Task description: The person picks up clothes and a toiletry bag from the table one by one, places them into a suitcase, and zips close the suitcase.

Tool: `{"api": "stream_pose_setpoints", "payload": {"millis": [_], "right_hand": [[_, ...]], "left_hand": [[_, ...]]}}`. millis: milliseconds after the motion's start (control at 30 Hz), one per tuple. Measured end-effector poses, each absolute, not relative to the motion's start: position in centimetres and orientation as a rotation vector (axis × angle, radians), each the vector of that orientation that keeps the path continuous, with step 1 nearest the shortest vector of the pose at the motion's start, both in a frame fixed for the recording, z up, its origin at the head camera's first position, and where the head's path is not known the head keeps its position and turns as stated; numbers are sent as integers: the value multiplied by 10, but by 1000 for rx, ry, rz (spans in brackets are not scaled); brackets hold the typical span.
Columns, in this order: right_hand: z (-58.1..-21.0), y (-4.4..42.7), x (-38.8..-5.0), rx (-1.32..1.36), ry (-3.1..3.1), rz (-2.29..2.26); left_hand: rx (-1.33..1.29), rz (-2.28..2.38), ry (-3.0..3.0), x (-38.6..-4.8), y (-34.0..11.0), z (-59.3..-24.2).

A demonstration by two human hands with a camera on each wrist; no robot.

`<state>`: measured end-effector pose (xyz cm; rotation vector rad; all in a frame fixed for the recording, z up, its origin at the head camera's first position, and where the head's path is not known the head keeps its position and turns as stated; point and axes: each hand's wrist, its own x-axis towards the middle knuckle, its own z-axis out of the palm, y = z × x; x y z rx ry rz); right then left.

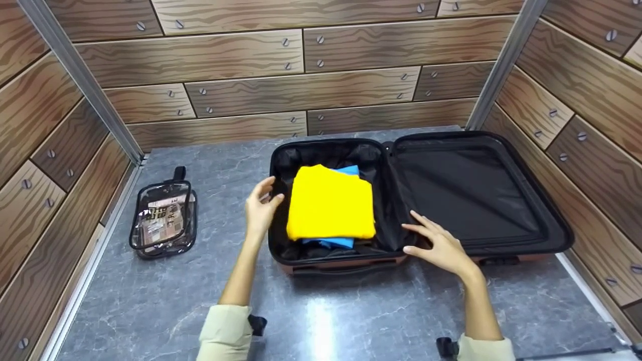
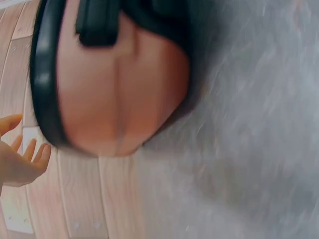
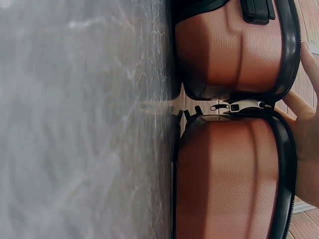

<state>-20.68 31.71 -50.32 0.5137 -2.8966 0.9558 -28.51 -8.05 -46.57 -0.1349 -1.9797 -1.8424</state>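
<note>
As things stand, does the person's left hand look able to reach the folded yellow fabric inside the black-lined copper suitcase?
Probably yes: the left hand is empty, just left of the folded yellow fabric; the copper suitcase lies open, and nothing visible blocks the way.

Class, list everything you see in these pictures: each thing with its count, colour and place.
Suitcase: one, copper shell, black lining, open on the table
Yellow cloth: one, yellow, folded in the suitcase
Blue cloth: count unclear, blue, under the yellow
Zip pull: one, silver, where the halves meet
Pouch: one, clear, black-edged, left side of table; contents partly pinkish
Table: one, grey marbled, underneath
Wall panels: several, brown wood-patterned, around
Sleeves: two, pale, on the forearms
Left hand: one, bare, by the suitcase's left rim
Right hand: one, bare, near the join
</note>
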Motion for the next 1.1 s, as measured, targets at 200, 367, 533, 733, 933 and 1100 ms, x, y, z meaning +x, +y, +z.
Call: {"api": "stream_pose_setpoints", "payload": {"millis": [200, 367, 533, 733, 933, 1100], "right_hand": [[-503, 316, -207, 515, -2896, 955], [-503, 316, -207, 508, -2901, 956], [-503, 316, -207, 508, -2903, 961], [-504, 315, -207, 512, -2898, 961], [-502, 316, -207, 516, -2900, 971], [-501, 316, -208, 517, -2907, 967]], "left_hand": [[-79, -1807, -1986, -282, -112, -457], [-14, -1770, -1987, -276, -138, -456], [72, -1746, -1988, -270, -164, -458], [187, -1718, -1963, -266, -199, -467], [352, -1664, -1946, -258, -230, -475], [455, -1694, -1931, -251, -253, -477]]}}
